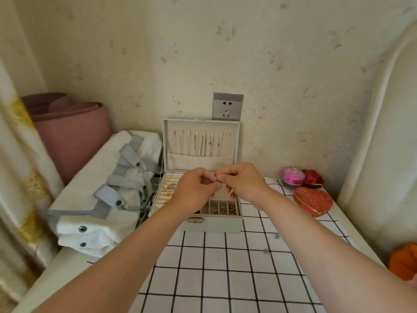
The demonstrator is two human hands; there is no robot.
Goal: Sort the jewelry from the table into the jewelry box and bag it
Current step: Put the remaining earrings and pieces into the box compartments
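Left hand point(195, 188) and right hand point(242, 181) pinch a small dark piece point(218, 181) together above the open jewelry box point(212, 224).

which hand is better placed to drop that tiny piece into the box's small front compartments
Right, probably. Both hands pinch the tiny piece over the open jewelry box, but the right hand hangs directly above the front compartments; the left hand sits nearer the ring rolls.

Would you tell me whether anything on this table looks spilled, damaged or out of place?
Nothing looks spilled or damaged. The jewelry box stands open; only two small blurred pieces lie loose on the checked cloth.
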